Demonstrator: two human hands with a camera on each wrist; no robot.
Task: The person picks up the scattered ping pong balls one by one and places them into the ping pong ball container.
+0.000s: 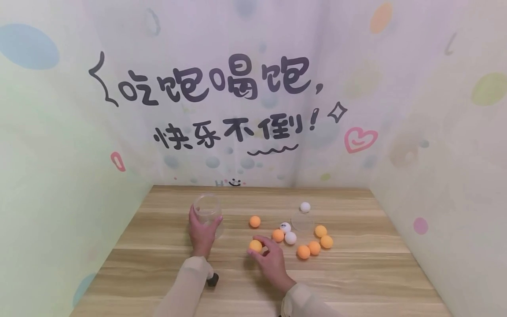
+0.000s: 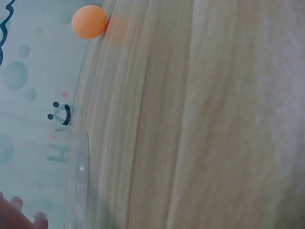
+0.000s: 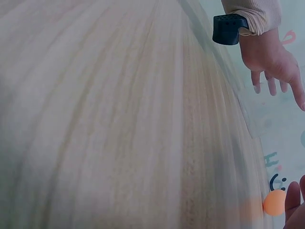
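A clear, smooth-sided cylindrical jar is on the left part of the wood-grain tabletop, its long axis roughly upright and its round rim facing up. It looks like see-through plastic or glass; which one cannot be told. The person's left hand grasps it from the near side, thumb on the jar's right and fingers around its left, so the jar lies just beyond the palm. Whether its base touches the surface is hard to tell.

To the right and nearer the person, the right hand pinches a matte orange ball between thumb and fingers. Being round, the ball points no way; it sits at the fingertips, on the hand's left side.

Beyond that ball lies a single orange ball. Right of it, another orange ball clusters with two white balls, one bearing a dark printed mark. Farther right, four orange balls form a loose curve beside a flat, transparent disc, with one more white ball at its far edge.

Pale sleeves cover the forearms. Behind stands a pale wall with bold black Chinese lettering, pastel dots and a pink heart outline.
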